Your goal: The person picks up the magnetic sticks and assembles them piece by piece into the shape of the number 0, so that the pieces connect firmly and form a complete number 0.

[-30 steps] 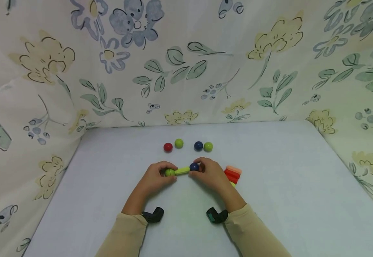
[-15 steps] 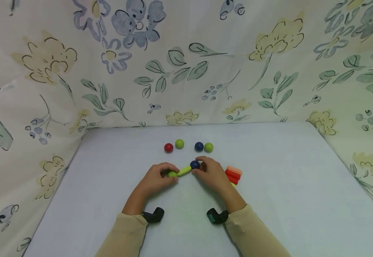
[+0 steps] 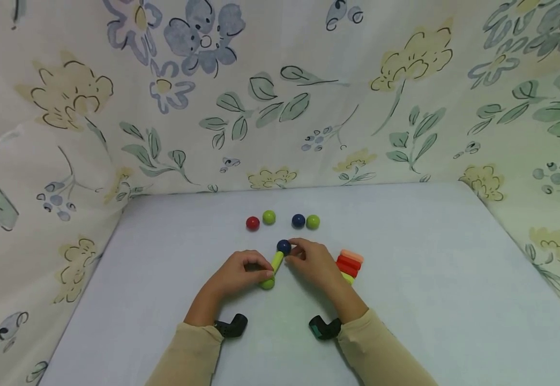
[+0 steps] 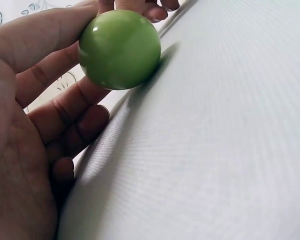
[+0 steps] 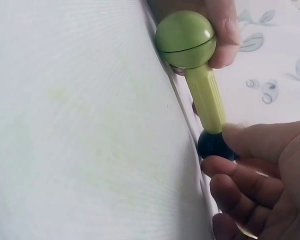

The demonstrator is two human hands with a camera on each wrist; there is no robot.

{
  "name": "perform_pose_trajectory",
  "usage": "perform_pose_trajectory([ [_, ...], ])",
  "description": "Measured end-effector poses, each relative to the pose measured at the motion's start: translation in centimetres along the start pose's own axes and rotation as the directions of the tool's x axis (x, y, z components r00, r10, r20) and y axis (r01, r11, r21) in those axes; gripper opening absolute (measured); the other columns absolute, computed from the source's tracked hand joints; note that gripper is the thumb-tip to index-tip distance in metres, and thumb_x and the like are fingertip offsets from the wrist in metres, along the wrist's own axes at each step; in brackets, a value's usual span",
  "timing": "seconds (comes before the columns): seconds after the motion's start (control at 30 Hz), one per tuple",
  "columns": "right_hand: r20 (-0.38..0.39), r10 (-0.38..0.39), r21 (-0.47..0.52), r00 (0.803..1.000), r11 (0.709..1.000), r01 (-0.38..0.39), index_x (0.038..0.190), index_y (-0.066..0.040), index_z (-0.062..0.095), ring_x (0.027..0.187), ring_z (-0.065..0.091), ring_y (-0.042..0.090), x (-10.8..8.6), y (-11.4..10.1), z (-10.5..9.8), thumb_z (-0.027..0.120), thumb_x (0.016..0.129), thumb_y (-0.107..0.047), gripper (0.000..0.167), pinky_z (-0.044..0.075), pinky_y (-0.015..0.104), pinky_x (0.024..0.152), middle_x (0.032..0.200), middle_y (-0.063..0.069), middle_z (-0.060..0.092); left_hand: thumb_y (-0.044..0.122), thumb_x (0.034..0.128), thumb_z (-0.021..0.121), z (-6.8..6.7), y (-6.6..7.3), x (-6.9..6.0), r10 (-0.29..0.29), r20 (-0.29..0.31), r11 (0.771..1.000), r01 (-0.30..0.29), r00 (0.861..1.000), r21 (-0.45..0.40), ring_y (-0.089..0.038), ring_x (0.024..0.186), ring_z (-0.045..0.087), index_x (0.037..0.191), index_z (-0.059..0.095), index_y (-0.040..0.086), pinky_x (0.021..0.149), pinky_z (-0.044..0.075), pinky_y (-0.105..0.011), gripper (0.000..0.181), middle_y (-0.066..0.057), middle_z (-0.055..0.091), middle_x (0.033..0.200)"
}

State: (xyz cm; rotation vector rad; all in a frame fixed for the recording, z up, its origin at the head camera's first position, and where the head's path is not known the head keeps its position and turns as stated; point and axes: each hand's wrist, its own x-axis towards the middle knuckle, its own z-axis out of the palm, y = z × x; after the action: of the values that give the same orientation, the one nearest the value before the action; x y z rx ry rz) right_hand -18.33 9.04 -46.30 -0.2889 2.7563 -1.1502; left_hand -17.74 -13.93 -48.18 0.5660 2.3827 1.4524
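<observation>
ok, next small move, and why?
Right hand should probably release its blue ball and fetch the salmon stick: the yellow-green stick already joins that ball to the green ball in the left hand, and the salmon one lies nearby.

- Head: from above, facing forward and down over desk [image 3: 429, 268] and patterned cloth [image 3: 280, 145].
- Left wrist: close, tilted, facing left fingers [image 4: 65, 107].
- Right wrist: close, tilted, facing right fingers [image 5: 245, 181].
- Shared by both wrist views: green ball [image 4: 120, 50].

Glossy and matt plastic-type finishes seen.
Smooth gloss shown on green ball [image 4: 120, 50]; rod [image 5: 206, 100] matt, ridged; backdrop [image 3: 280, 145] seen as cloth.
</observation>
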Motion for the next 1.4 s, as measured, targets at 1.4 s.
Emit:
perform_pose_trajectory([
  [1.4, 0.106, 0.032, -0.021, 0.994, 0.999, -0.030, 0.123, -0.021, 0.067, 0.090, 0.059, 0.013, 0.1, -0.4, -0.8, 0.071, 0.090, -0.029, 0.034, 0.052, 0.030, 0.080, 0.100, -0.007, 0.068, 0.019, 0.0763, 0.083, -1.0, -1.2, -4.6, -0.123, -0.223, 0.990, 0.136, 0.967, 0.047, -0.013, 0.105, 0.059, 0.102, 0.071, 0.028, 0.098, 0.046, -0.042, 0.030, 0.010, 0.066, 0.105],
])
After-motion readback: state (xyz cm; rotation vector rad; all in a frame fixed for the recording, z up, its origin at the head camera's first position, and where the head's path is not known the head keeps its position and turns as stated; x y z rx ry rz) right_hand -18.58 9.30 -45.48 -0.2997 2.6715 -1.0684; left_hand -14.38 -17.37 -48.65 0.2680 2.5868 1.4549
